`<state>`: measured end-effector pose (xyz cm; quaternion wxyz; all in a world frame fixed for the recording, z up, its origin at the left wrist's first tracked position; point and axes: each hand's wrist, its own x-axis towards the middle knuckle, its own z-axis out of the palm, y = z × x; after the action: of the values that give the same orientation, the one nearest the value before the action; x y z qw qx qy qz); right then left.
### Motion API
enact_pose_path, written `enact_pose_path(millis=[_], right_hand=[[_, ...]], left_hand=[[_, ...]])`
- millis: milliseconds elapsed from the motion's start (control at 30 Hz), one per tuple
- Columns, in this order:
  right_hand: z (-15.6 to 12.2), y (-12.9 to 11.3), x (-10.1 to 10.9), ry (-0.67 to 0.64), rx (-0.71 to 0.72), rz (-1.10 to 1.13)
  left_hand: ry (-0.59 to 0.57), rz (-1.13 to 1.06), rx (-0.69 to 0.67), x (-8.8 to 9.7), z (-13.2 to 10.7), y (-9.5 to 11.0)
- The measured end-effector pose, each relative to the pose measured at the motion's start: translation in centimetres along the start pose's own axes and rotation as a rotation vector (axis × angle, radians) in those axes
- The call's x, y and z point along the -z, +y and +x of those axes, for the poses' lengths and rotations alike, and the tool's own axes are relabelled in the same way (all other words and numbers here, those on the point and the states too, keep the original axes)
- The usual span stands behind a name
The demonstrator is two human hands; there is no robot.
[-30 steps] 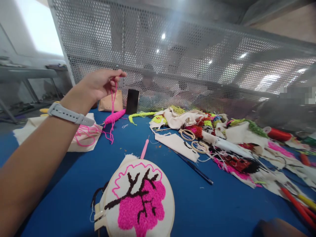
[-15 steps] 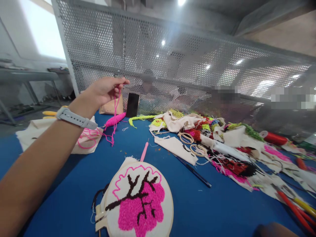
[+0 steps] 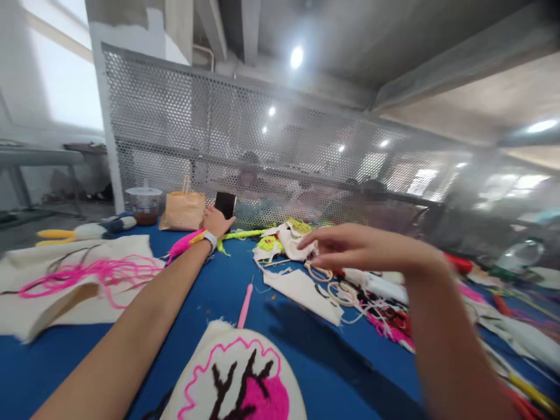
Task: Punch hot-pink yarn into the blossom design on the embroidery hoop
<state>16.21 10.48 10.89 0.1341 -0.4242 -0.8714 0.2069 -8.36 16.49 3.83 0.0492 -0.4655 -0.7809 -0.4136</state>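
Presently, I find left hand [image 3: 216, 221] at edge of phone [image 3: 226, 205], grip undetermined; right hand [image 3: 367, 248] released, in open air.

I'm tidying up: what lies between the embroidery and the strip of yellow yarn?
In the head view, a pink-handled tool lies between embroidery and yarn strip.

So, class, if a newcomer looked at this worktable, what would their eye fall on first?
Probably the hoop at the bottom centre, its white cloth bearing dark branches and bright pink stitching. Next might come the right hand, raised large at centre right before a heap of cloth and yarn scraps. At far left, loose pink yarn stands out against pale cloth.
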Motion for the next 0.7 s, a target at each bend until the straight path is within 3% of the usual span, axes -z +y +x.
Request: enact_pose_path(millis=[100,167,400,500,700], right_hand=[[2.8,-0.2,0.9,-0.01,-0.065,0.033],[5.8,-0.7,0.3,-0.038,-0.091,0.078],[18.3,-3.2,-7.3,0.053,-0.206,0.275],[20.4,-2.2,-10.0,0.062,-0.205,0.334],[20.8,0.9,-12.7,0.054,-0.087,0.389]], left_hand=[[0.075,-0.017,0.05,-2.6,1.0,-0.9],[0.107,-0.012,0.064,-3.8,1.6,-1.5],[0.163,0.061,0.083,-5.4,3.3,-2.0],[0.14,0.05,0.082,-5.7,3.9,-1.9],[-0.026,-0.094,0.058,-4.8,5.7,-3.6]])
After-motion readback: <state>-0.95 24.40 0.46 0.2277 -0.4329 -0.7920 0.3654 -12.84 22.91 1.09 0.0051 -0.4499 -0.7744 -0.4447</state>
